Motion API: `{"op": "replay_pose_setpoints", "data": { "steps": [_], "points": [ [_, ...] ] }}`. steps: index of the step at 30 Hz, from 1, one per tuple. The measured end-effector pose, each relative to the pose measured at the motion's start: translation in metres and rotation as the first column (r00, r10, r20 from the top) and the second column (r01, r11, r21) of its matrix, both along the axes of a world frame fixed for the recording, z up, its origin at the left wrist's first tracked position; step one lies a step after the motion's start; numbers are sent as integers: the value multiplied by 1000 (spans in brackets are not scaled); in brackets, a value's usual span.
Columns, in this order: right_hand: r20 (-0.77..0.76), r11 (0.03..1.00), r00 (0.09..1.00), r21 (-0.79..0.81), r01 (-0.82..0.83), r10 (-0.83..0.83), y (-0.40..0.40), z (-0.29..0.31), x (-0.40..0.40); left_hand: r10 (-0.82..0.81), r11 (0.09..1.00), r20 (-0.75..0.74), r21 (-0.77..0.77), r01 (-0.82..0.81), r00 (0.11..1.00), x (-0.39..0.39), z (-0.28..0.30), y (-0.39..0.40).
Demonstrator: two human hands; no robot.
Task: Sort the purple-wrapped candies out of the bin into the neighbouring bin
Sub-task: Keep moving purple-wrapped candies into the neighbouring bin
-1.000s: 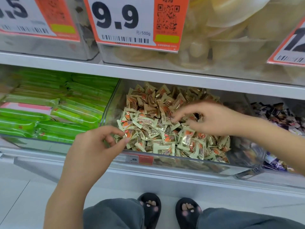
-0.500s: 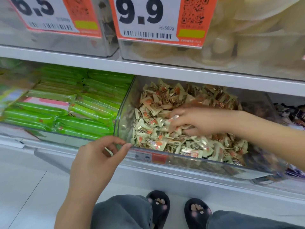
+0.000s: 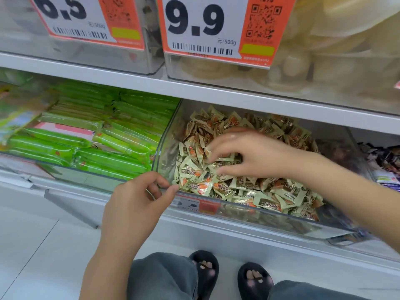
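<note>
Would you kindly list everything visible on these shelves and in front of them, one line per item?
clear middle bin: one, transparent, lower shelf centre
gold-wrapped candies: many, gold and orange, heaped in the middle bin
green packets: many, green, left bin
pink packet: one, pink, among the green packets
dark-wrapped candies: many, dark and purple, right bin
price tags: two, white and orange, upper bins
pale snacks: several, cream, upper right bin
slippers: two, black, on the floor
left hand: one, fingers curled at the bin's front rim
right hand: one, fingers down among the gold-wrapped candies
</note>
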State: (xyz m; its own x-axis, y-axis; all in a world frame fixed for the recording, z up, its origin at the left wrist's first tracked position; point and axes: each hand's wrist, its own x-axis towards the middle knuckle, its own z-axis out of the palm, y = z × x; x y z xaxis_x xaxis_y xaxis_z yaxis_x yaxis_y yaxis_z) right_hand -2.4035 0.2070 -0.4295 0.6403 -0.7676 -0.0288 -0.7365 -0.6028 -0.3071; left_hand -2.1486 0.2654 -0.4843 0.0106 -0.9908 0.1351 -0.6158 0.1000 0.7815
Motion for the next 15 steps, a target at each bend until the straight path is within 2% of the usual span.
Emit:
{"op": "replay_pose_setpoints", "data": {
  "steps": [1,3,5,6,10,13,15],
  "points": [
    [-42,997,997,-39,-70,69,-6,-5,18,7,1000,0,-2,-7,1000,-1,0,0],
    [-266,983,948,-10,-183,173,-15,-21,47,16,1000,-1,-11,-16,1000,-2,-1,-1],
    [-473,978,858,49,-201,200,-19,-35,60,10,1000,-1,-17,-10,1000,-1,-2,-1],
    [-499,977,843,42,-210,203,-21,-38,60,4,1000,2,-19,-4,1000,-1,-3,-2],
    [-395,969,893,-26,-247,218,-28,-28,32,-1,1000,15,-30,1,1000,1,-2,1],
    [-341,994,934,40,-100,107,-28,-20,-3,-2,999,34,-34,3,999,0,0,2],
    [-339,997,938,34,-63,71,-25,-16,-19,-2,999,30,-33,3,1000,0,0,2]
  ]
}}
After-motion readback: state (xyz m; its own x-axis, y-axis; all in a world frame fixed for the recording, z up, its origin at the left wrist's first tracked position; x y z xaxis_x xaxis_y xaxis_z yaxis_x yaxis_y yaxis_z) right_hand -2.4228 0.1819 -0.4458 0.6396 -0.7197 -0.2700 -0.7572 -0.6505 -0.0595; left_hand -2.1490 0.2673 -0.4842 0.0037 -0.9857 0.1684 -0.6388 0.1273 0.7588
